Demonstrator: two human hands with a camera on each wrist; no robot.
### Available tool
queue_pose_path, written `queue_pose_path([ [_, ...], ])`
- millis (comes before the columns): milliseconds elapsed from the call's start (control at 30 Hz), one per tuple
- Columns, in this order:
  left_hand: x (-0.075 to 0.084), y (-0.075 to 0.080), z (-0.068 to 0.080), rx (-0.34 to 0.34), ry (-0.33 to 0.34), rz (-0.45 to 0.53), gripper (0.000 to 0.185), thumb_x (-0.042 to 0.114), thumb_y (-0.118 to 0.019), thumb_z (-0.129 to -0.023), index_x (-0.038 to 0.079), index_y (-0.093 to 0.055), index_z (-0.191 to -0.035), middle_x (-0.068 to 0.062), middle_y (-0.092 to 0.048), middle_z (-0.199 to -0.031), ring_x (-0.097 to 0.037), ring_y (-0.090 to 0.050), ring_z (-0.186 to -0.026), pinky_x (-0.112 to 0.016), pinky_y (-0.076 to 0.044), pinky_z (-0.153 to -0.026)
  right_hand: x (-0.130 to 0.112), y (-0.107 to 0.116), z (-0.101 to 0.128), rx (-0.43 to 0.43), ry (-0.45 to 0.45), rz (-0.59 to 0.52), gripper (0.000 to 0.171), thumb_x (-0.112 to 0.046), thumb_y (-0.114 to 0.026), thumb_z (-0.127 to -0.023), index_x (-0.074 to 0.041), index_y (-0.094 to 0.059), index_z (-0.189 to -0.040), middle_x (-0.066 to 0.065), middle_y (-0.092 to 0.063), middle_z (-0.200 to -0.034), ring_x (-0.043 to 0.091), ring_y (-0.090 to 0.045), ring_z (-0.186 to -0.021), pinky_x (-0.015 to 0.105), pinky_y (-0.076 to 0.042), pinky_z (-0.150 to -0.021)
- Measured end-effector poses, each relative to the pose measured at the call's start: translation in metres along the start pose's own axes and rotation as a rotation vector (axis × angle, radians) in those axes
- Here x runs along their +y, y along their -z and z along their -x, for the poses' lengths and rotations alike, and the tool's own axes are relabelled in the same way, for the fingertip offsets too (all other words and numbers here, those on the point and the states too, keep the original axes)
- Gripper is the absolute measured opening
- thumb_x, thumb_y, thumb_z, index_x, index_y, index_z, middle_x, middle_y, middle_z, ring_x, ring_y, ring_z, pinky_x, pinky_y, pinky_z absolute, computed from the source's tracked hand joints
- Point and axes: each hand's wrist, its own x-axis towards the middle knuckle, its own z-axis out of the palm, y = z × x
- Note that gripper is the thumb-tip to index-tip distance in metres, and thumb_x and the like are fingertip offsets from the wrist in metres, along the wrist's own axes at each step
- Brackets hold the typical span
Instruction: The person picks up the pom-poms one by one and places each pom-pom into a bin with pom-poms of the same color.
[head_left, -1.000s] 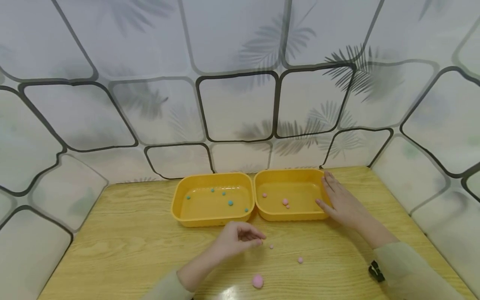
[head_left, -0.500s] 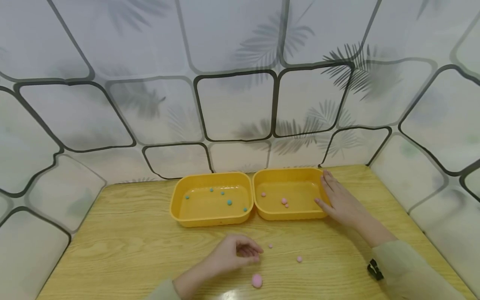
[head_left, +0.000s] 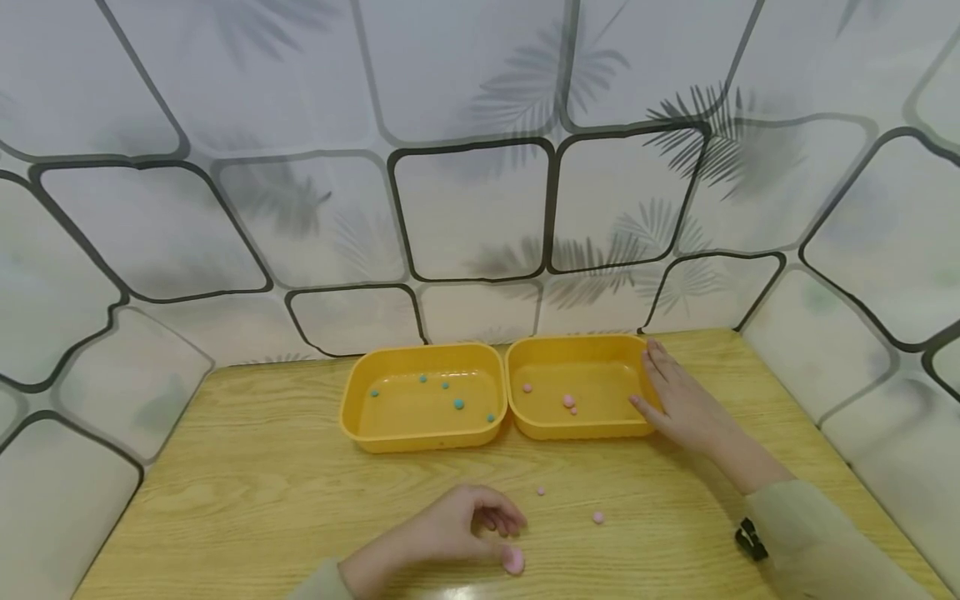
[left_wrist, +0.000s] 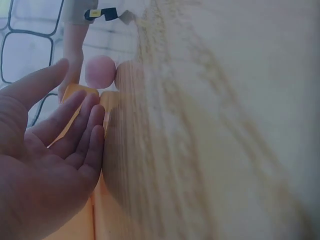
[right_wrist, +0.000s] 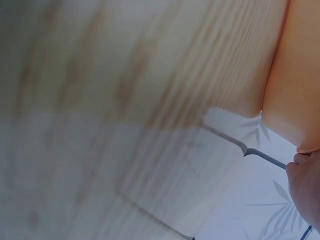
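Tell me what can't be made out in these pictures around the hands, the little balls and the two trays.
- Left hand, head view: whether its fingertips touch the large pink ball; too small to tell.
- Right wrist view: the right tray is an orange blur, cut off by the edge; its contents are unseen.
- Right hand, head view: its palm contact with the tray wall is hidden by the hand.
- Left wrist view: the table is blurred.

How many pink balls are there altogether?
6: three in the right tray at; three on the table at. More may be hidden.
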Motion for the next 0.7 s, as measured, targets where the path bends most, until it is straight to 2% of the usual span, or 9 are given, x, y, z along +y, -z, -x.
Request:
queue_pose_path([
  [233,-0.0033,0.0011,0.0010,-0.066,-0.092,-0.163,0.034,0.020,-0.089,-0.088,0.010,-0.078,-0.119,0.000,-0.078,-0.113,0.006,-0.062,-0.100,-0.017,-0.054,-0.095,0.0007,0.0004,-0.0001,0.005,0.005,0.012,0.085,-0.044,-0.050,-0.112,0.020,-0.020,-0.160,0.038,-0.009,-0.172,0.053,-0.014,-0.161,0.060,-0.017,-0.133],
  [467,-0.0022,-0.0021,0.0000,-0.080,-0.164,-0.396,0.033,0.020,-0.092,-0.084,0.018,-0.079,-0.114,0.010,-0.075,-0.112,0.008,-0.060,-0.106,-0.017,-0.051,-0.100,0.0028,-0.0010,-0.0010,0.014,0.012,0.016,0.085,-0.043,-0.050,-0.112,0.021,-0.022,-0.159,0.038,-0.010,-0.172,0.054,-0.015,-0.161,0.059,-0.016,-0.133],
  [700,-0.0027,-0.0033,-0.0024,-0.092,-0.230,-0.473,0.022,0.017,-0.090,-0.087,0.019,-0.081,-0.107,0.009,-0.074,-0.106,0.011,-0.057,-0.100,-0.013,-0.051,-0.095,0.0033,-0.0020,-0.0012,0.008,0.010,0.003,0.085,-0.044,-0.050,-0.112,0.020,-0.020,-0.160,0.038,-0.009,-0.172,0.053,-0.013,-0.161,0.060,-0.016,-0.133],
])
